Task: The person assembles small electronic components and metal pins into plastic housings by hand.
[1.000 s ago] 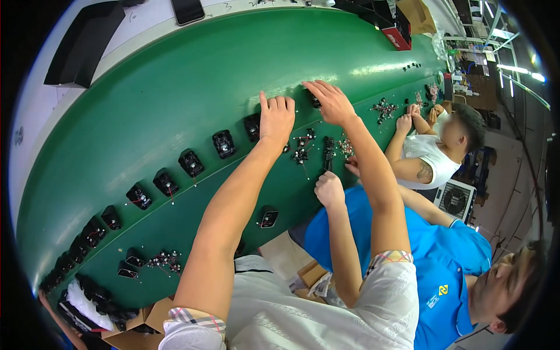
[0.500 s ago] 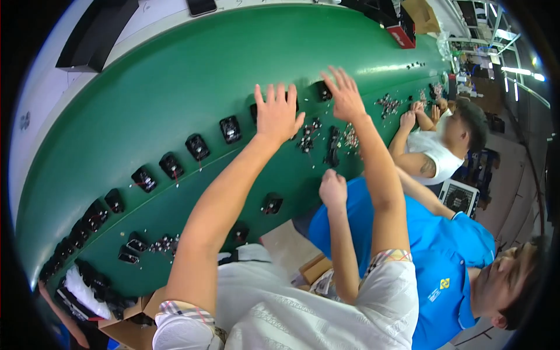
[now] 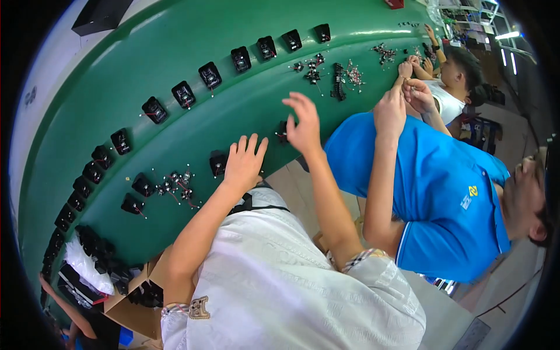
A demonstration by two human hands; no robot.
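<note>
My left hand (image 3: 244, 164) hovers low over the near side of the green table, fingers stretched and spread, holding nothing. Just left of it is a black plastic housing (image 3: 217, 162). My right hand (image 3: 304, 127) hangs farther right with thumb and fingers apart, nothing between them. Beside its thumb is another black housing (image 3: 281, 132) with a short red wire, partly covered by the hand. Across the table runs a curved row of similar open housings, from one at the far end (image 3: 322, 33) past a middle one (image 3: 210, 74) and down the left side.
Small wired parts (image 3: 178, 184) lie near two loose housings (image 3: 143, 184). Farther off are more wired parts (image 3: 312, 71), a black strip (image 3: 338, 81) and small pale pieces (image 3: 353, 74). A co-worker in blue (image 3: 431, 181) stands close right. An open cardboard box (image 3: 131, 309) is at lower left.
Both my hands have drawn back from the far row toward my body, uncovering the housings there. The blue-shirted co-worker's hands have come together farther right. The view has shifted.
</note>
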